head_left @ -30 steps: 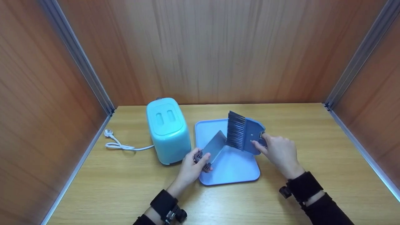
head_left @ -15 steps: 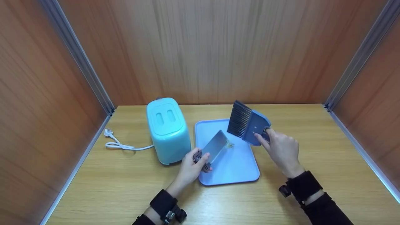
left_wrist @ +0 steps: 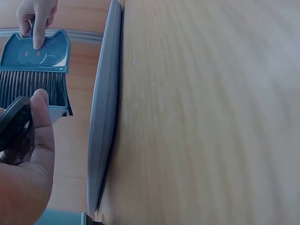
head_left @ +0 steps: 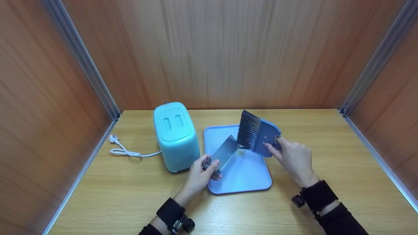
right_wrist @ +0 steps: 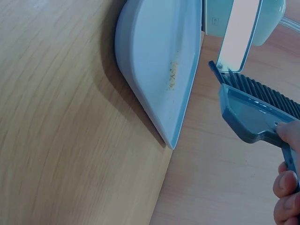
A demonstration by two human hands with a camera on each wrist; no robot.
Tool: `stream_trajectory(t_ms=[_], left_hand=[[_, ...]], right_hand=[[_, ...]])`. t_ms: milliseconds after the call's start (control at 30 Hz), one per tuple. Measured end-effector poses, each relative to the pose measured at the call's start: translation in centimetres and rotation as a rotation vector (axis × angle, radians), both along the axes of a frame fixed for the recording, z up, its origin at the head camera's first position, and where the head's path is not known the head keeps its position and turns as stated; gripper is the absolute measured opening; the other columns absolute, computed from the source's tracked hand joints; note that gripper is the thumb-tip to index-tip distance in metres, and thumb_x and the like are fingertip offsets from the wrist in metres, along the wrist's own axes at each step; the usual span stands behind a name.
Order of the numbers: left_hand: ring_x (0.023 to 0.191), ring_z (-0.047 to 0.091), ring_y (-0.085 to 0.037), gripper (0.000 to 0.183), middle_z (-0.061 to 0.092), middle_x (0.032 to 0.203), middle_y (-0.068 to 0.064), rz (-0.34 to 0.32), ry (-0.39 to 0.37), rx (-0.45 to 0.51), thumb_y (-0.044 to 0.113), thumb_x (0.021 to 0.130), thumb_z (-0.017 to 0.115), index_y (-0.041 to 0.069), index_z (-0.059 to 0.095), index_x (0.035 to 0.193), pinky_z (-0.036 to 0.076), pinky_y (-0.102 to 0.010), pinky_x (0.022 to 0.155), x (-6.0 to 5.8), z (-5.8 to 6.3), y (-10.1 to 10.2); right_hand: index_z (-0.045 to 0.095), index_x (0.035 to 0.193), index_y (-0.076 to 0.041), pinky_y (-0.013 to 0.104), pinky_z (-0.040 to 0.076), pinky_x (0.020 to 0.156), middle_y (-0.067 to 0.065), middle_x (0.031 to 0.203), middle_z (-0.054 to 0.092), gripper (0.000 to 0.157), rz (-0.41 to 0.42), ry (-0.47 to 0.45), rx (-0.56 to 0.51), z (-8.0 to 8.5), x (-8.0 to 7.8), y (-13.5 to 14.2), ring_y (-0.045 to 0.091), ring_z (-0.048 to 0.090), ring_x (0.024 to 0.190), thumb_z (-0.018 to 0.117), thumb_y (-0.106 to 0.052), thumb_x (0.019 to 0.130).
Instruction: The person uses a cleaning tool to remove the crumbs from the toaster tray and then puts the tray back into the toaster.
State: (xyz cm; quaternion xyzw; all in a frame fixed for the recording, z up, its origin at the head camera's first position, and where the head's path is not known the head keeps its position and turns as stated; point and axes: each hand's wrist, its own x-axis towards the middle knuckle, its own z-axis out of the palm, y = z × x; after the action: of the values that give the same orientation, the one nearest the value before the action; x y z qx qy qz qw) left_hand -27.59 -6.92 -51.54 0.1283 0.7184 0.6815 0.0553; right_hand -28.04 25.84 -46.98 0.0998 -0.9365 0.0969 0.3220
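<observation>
My left hand (head_left: 199,174) pinches the dark handle of a flat grey metal crumb tray (head_left: 225,152), tilted above a light-blue serving tray (head_left: 241,178). A blue hand brush (head_left: 264,137) with dark bristles is in my right hand (head_left: 292,160), gripped by its short handle. Its bristles meet the far end of the crumb tray; the right wrist view has the bristle tips (right_wrist: 229,77) right at that end. Below, a small patch of yellowish crumbs (right_wrist: 173,75) lies on the serving tray. The left wrist view shows the thumb (left_wrist: 42,126) on the dark handle.
A turquoise toaster (head_left: 178,143) with a lid on top stands left of the serving tray. Its white cord and plug (head_left: 125,151) lie on the wooden table (head_left: 137,195). Wood panels (head_left: 228,55) enclose the back and sides.
The brush first lifts up and away from the crumb tray, uncovering crumbs on the serving tray, then comes back down to its end. My left hand and the crumb tray barely move.
</observation>
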Motion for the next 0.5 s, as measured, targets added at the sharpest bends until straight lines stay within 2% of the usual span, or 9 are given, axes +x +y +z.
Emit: stream_trajectory(t_ms=[267, 367, 500], left_hand=[[0.074, 0.08, -0.032, 0.026, 0.07, 0.085, -0.018, -0.001, 0.032, -0.008, 0.022, 0.108, 0.067, -0.003, 0.06, 0.109, 0.068, -0.034, 0.067, -0.08, -0.17, -0.18], [0.073, 0.08, -0.028, 0.026, 0.07, 0.086, -0.014, -0.001, 0.023, -0.01, 0.022, 0.108, 0.067, -0.003, 0.06, 0.109, 0.068, -0.034, 0.068, -0.01, -0.17, -0.24], [0.073, 0.079, -0.021, 0.026, 0.07, 0.09, -0.014, 0.001, 0.011, -0.018, 0.023, 0.109, 0.066, -0.002, 0.06, 0.11, 0.069, -0.035, 0.071, 0.03, -0.12, -0.28]], right_hand=[[0.072, 0.089, -0.002, 0.024, 0.016, 0.045, 0.002, 0.054, 0.053, 0.041, 0.025, 0.083, -0.041, 0.04, -0.03, -0.28, 0.009, 0.028, 0.044, 0.084, -0.041, 0.095], [0.071, 0.088, -0.003, 0.024, 0.018, 0.045, 0.003, 0.055, 0.055, 0.04, 0.024, 0.088, -0.063, -0.04, -0.08, -0.25, 0.009, 0.029, 0.044, 0.084, -0.04, 0.095], [0.073, 0.091, -0.004, 0.024, 0.021, 0.045, 0.008, 0.06, 0.065, 0.037, 0.023, 0.093, -0.095, 0.13, -0.06, -0.38, 0.01, 0.033, 0.045, 0.083, -0.039, 0.096]])
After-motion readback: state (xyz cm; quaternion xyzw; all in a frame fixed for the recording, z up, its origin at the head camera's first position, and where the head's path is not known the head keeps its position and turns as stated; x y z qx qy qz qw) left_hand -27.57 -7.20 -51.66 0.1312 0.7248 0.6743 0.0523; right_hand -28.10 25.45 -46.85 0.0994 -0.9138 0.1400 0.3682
